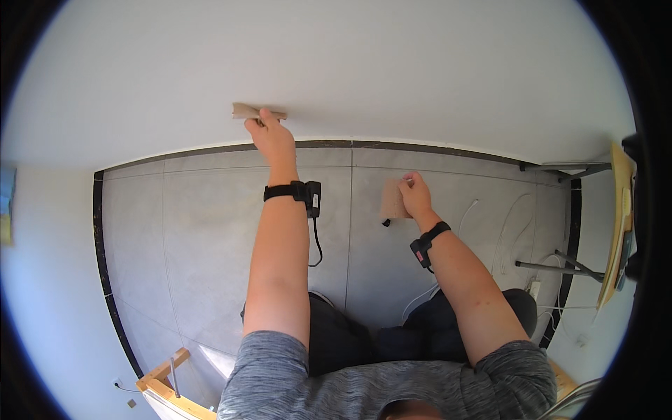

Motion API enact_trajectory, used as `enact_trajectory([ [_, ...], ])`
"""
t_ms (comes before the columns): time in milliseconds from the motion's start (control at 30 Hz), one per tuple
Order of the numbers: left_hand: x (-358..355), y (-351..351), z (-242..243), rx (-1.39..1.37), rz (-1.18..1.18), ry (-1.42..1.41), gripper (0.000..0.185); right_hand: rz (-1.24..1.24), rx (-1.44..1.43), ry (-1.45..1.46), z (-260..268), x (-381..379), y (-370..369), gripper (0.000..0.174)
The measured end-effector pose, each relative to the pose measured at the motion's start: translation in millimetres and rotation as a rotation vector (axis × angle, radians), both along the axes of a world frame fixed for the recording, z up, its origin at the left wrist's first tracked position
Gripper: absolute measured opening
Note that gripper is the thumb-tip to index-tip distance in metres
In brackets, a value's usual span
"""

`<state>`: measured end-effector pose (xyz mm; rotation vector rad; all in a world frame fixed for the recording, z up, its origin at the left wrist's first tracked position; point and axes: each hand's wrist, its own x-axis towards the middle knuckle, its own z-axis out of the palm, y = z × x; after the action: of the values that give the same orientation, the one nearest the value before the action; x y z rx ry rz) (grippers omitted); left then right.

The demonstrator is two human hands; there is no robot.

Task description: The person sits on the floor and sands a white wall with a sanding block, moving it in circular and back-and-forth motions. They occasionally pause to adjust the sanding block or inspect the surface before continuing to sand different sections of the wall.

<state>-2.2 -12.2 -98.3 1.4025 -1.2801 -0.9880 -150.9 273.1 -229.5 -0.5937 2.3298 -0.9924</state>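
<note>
My left hand (pixel 274 139) reaches forward to the white wall and grips a folded piece of brown paper (pixel 243 111) between thumb and fingers. The paper lies close to the wall's surface, above the dark skirting; whether it touches the wall I cannot tell. Lower and to the right, my right hand (pixel 418 198) pinches a flatter sheet of brown paper (pixel 391 199) by its right side, in front of the grey floor. A small black object (pixel 386 222) shows just under that sheet's lower edge. Each wrist wears a black strap with a small cabled device.
The white wall (pixel 336 68) rises ahead from a dark skirting strip (pixel 399 147). Grey tiles (pixel 220 226) cover the floor. White cables (pixel 504 236) lie at the right, near a wooden-topped table (pixel 619 226) with metal legs. Wooden furniture (pixel 168 375) stands at the lower left.
</note>
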Motion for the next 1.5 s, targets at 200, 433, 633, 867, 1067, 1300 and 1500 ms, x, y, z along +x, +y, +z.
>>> enact_trajectory([
  [200,-4,-27,-18,-0.072,-0.019,-0.045,0.043,-0.001,0.01,-0.02,1,-2,10,0.024],
  [433,-62,-4,-64,0.052,-0.108,0.497,0.042,0.059,0.031,-0.01,1,1,14,0.022],
  [633,-38,-10,-50,0.081,-0.196,0.693,0.037,0.117,0.029,0.019,7,0,11,0.022],
  [867,-46,-22,-56,0.146,-0.056,0.764,0.034,0.11,0.048,-0.113,4,-1,13,0.021],
  [1067,-73,42,-38,0.294,-0.454,0.459,0.036,0.19,0.097,-0.029,-1,1,10,0.022],
  [1300,-33,-37,-4,0.01,-0.019,0.724,0.031,0.151,0.118,-0.073,-1,-1,15,0.021],
  [1500,-73,15,-44,-0.106,-0.24,0.184,0.044,0.195,0.174,-0.06,-2,2,20,0.02],
])
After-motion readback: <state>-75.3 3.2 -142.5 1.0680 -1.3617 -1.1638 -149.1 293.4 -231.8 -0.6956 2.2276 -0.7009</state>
